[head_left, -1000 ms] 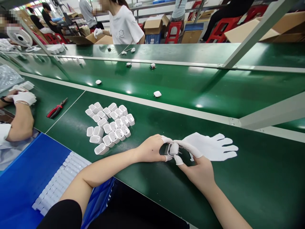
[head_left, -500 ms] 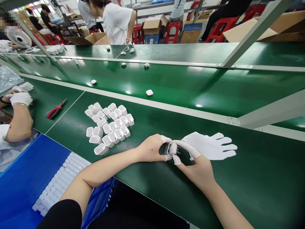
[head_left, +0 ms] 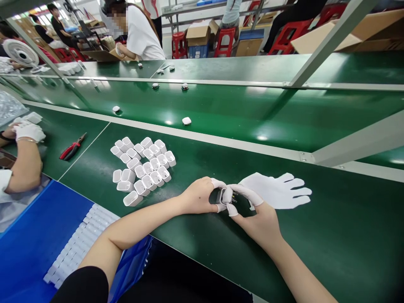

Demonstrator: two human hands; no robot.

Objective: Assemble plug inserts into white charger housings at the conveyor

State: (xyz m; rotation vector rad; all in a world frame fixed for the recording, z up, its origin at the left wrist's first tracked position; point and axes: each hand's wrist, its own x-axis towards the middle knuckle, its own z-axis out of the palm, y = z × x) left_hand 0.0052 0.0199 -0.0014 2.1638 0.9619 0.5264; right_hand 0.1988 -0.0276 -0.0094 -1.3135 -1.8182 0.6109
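My left hand (head_left: pixel 201 195), with white finger cots on thumb and finger, pinches a small open charger housing (head_left: pixel 220 198) from its left side. Also in finger cots, my right hand (head_left: pixel 260 216) grips a white plug cover (head_left: pixel 227 195) with thin metal pins pointing right. The two parts meet at the housing's mouth; whether they are fully joined I cannot tell. Behind my right hand, a white glove (head_left: pixel 277 191) lies flat on the green bench. Left of my hands stand several open white housings (head_left: pixel 147 168) in a cluster.
Red-handled pliers (head_left: pixel 72 147) lie at left, near a co-worker's gloved hand (head_left: pixel 30 131). A blue crate (head_left: pixel 28 227) holding rows of white pieces (head_left: pixel 83 240) sits by my left arm. Beyond the bench runs a green conveyor (head_left: pixel 233 109) carrying small white parts (head_left: pixel 186 121). A metal post (head_left: pixel 362 139) rises at right.
Small white parts on the conveyor have shifted left. The person across the line has leaned left towards a cardboard box. My hands keep nearly the same hold on the housing and plug cover.
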